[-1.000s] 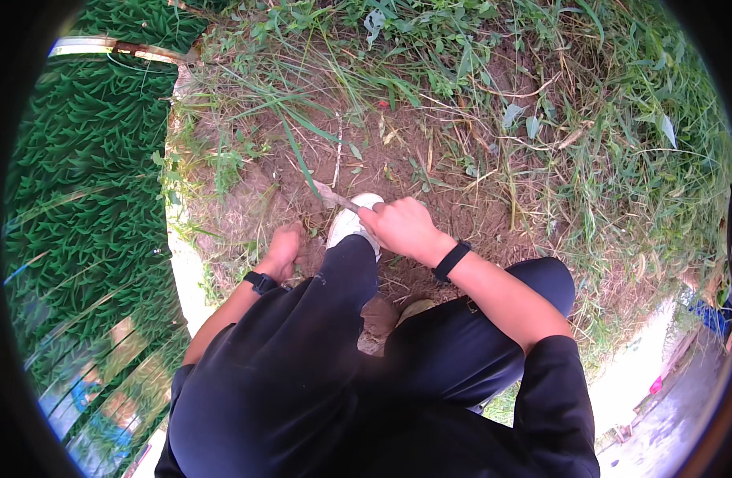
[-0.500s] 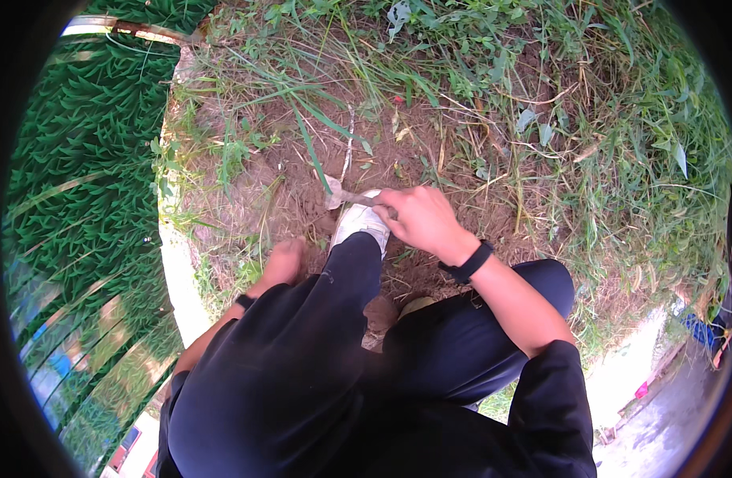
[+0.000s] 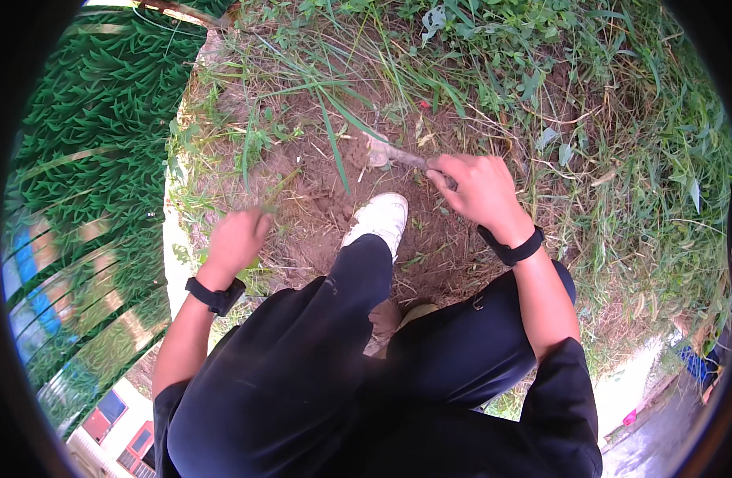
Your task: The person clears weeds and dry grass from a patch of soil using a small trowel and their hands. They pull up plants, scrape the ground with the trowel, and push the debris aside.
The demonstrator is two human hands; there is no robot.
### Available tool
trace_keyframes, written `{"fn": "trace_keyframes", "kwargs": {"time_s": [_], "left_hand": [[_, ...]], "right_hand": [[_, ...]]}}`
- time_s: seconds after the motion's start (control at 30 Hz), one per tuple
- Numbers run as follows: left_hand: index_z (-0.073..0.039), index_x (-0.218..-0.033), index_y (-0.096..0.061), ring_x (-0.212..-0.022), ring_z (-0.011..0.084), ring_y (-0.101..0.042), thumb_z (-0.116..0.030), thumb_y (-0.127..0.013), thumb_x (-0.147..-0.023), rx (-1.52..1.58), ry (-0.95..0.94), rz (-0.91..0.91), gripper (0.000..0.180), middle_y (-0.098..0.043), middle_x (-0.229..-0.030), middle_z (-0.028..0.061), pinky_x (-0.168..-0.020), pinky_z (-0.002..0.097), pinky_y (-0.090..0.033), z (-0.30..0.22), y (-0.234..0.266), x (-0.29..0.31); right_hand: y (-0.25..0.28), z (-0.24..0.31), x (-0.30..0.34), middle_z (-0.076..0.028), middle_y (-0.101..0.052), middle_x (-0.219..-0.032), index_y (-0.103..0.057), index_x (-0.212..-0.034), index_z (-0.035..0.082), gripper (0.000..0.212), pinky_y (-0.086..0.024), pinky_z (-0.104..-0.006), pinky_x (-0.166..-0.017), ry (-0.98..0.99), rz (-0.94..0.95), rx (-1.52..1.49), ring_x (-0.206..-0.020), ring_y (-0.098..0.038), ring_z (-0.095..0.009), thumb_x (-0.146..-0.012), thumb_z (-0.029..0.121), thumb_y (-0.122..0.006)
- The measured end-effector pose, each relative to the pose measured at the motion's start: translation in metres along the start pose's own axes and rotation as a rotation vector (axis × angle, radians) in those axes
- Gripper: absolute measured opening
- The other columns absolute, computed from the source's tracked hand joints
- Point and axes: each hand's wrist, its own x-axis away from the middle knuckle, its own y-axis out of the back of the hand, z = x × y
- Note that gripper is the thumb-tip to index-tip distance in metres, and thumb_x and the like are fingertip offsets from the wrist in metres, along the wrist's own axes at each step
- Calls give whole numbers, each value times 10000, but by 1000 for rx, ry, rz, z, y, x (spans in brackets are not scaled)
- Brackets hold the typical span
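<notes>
My right hand grips the handle of a small hand hoe. Its pale, dirt-covered blade is at the soil, just beyond my white shoe. My left hand is to the left of the shoe, its fingers curled together. Thin grass stalks are right by its fingertips; whether the fingers hold any of them I cannot tell. Both wrists carry black bands. Bare brown soil with scattered straw lies between the two hands.
A fence panel covered in green artificial leaves runs along the left, beside a pale edging strip. Weeds and long grass grow thickly ahead and to the right. My bent knees in dark trousers fill the lower middle.
My right hand has lifted the hoe away from the shoe, forward and to the right. My left hand has come up from beside my knee to the grass stalks. The view has shifted slightly.
</notes>
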Motion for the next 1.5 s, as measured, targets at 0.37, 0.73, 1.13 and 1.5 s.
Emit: {"fn": "trace_keyframes", "kwargs": {"time_s": [0.37, 0.73, 1.13, 1.5], "left_hand": [[28, -992, -660, -692, 460, -627, -219, -555, -993, -25, -183, -361, 268, -677, -814, 210, -724, 525, -525, 33, -44, -21], [31, -1100, -636, -868, 398, -707, -293, -486, -998, 590, 264, -17, 371, -727, -953, 235, -804, 456, -532, -5, -110, -49], [-105, -761, -537, -549, 126, -401, -494, -496, -1074, 1058, 342, 299, 501, -492, -672, -39, -531, 295, -350, -22, -91, 7], [-14, -948, -649, -925, 392, -617, -195, -734, -895, 41, 140, -260, 208, -647, -992, 187, -789, 492, -497, 55, -45, 38]], "right_hand": [[-7, 15, -8, -31, -664, -723, -693, -964, 144, 131, -499, -389, -486, 144, -77, 133, -585, -652, -262, -917, 263, -721], [-3, 12, 9, -25, -602, -686, -665, -894, 142, 64, -478, -374, -431, 238, 16, 216, -538, -645, -220, -884, 205, -663], [-19, 11, 21, -28, -611, -671, -640, -817, 136, 47, -504, -389, -447, 261, 41, 197, -559, -669, -232, -829, 180, -650], [-22, 1, 15, -41, -643, -701, -625, -837, 124, 77, -497, -410, -482, 243, 65, 144, -576, -664, -267, -852, 185, -670]]}}
